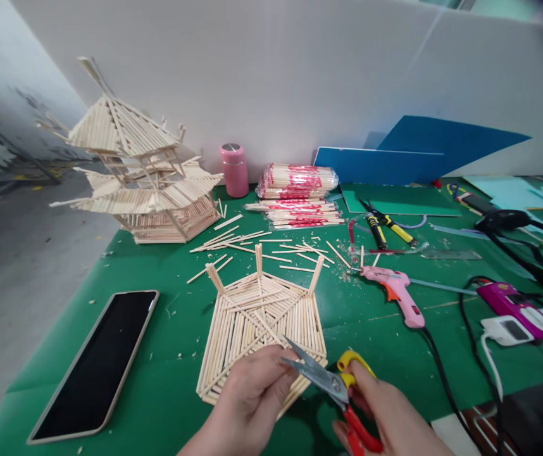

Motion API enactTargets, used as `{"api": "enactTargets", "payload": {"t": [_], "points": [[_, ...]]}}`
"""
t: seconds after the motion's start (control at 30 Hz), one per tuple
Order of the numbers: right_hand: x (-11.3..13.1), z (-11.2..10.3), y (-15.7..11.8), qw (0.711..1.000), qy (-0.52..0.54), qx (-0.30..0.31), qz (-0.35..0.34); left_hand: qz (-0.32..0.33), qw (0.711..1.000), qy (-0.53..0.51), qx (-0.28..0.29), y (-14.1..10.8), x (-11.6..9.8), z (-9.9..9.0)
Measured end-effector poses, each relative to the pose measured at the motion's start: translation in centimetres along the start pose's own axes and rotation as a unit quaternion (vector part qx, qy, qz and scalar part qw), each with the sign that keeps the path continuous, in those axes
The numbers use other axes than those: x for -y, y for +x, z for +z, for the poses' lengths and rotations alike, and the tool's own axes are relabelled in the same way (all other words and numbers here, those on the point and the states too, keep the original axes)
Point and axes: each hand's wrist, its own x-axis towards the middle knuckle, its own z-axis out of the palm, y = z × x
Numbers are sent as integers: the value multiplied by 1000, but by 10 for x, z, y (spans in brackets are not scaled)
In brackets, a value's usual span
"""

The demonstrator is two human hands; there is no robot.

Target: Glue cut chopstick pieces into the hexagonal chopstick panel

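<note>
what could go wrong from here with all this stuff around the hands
The open scissors in the right hand have their tips close to the left hand's fingertips, so a slip might nick them.

The glue gun lies with its nozzle by loose sticks; if hot, it could drip or scorch.

Its cord runs near the right hand and might snag.

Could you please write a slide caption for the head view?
Right hand holding open scissors beside the left hand, over a wooden-stick panel, with a stick pagoda model beyond.
</note>
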Motion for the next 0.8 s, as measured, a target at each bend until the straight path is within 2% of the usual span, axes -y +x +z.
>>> {"api": "enactTargets", "payload": {"t": [0.13, 0.33, 0.43, 0.47, 0.53, 0.6, 0.67, 0.73, 0.8], "points": [[1, -1, -2, 1000, -5, -21, -10, 3, 1000, 2, 19, 0, 1, 1], [-7, -2, 2, 1000, 2, -3, -16, -20, 999, -20, 29, 4, -2, 8], [-9, -1, 5, 999, 25, 13, -30, -25, 995, -69, 66, 6, -6, 16], [-9, -1, 6, 999, 35, 8, -30, -41, 993, -88, 70, 7, -7, 18], [-11, -2, 8, 997, 65, -30, -20, -109, 985, -126, 44, 10, -7, 20], [-15, -6, 10, 991, 100, -84, 0, -207, 961, -185, 1, 13, -6, 20], [-23, -12, 11, 985, 103, -136, 21, -285, 916, -282, -17, 16, -4, 18], [-33, -19, 12, 984, 43, -167, 54, -333, 869, -366, -21, 17, -2, 16], [-45, -26, 13, 978, -53, -180, 91, -353, 839, -413, -27, 16, 0, 16]]}}
